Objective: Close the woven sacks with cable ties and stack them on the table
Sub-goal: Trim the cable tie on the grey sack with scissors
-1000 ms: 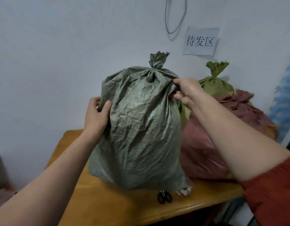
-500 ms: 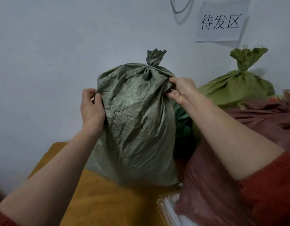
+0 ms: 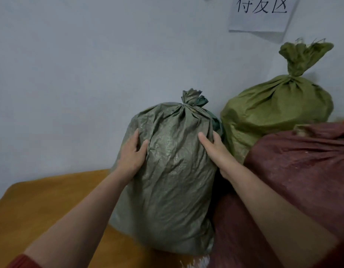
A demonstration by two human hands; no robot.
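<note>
Closest in, a red sleeve (image 3: 22, 263) showed at the bottom on the left arm. Both bare arms reached forward over a brown table (image 3: 41, 200), which spread out under and to the left of the left arm. The grey sack (image 3: 171, 180) stood upright on the table, right between the two hands. The left hand (image 3: 131, 153) lay flat on the sack's left side. Its fingers were straight and its thumb was spread out on the front. The right hand (image 3: 215, 151) lay flat on the sack's right side. Its thumb pointed up on the front, and its other fingers went round the side, partly hidden. Neither hand pinched or grabbed the cloth; both just pressed on it. Above the hands, the top of the grey sack was bunched shut into a small tuft. The tie round it was too small to make out. Just to the right of the right arm lay a big red sack (image 3: 302, 171), close up against the grey one. Past the right hand, behind the red sack, sat a green sack (image 3: 273, 113), higher up, with its top bunched into a tall tuft. Behind all the sacks was a pale wall (image 3: 70, 74). High on it, above and to the right of the right hand, hung a white paper (image 3: 262, 14) with dark writing, cut off at the top.
</note>
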